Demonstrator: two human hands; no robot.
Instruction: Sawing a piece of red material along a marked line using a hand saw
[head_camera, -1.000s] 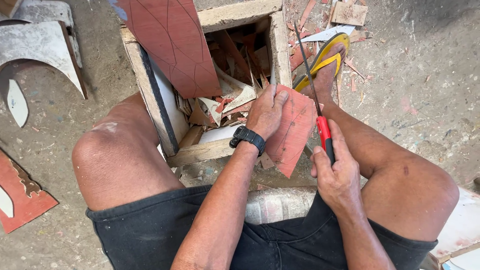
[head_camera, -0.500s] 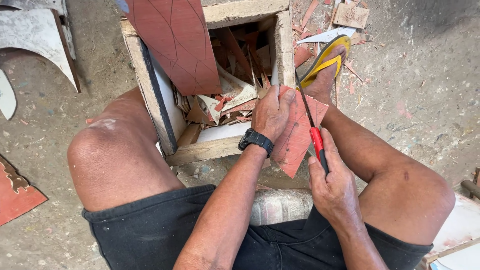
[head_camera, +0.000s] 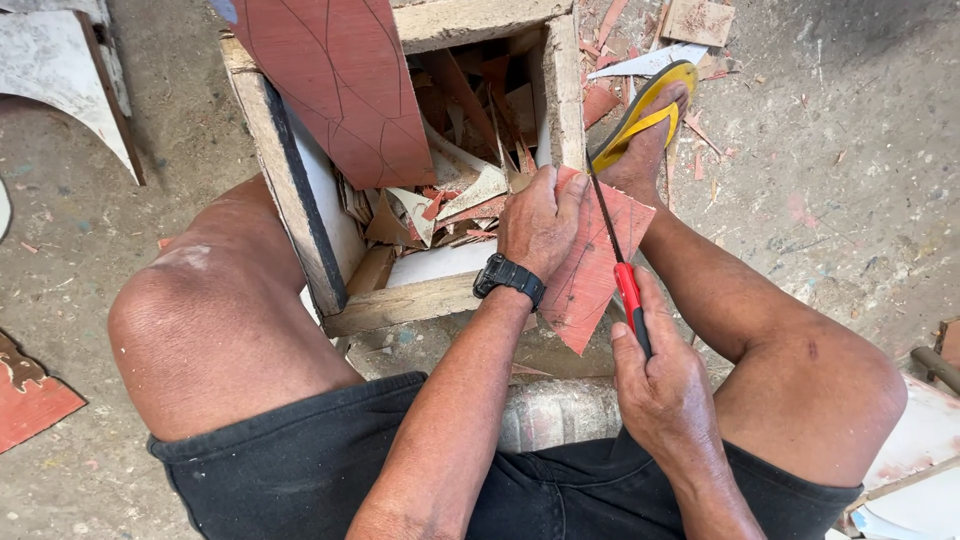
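Observation:
My left hand, with a black watch on its wrist, presses a red-brown tile piece against the right edge of a wooden box. My right hand grips the red-and-black handle of a thin saw. The blade lies across the tile's face, pointing away from me, just right of my left fingers. I sit with the box between my bare knees.
The box holds several broken tile offcuts. A large red tile with scored lines leans on its far left corner. My right foot in a yellow sandal rests beside the box. White and red tile pieces lie around on the dusty floor.
The saw has slid along the tile between frames, the right hand moving slightly forward and back. My left hand keeps holding the tile in place.

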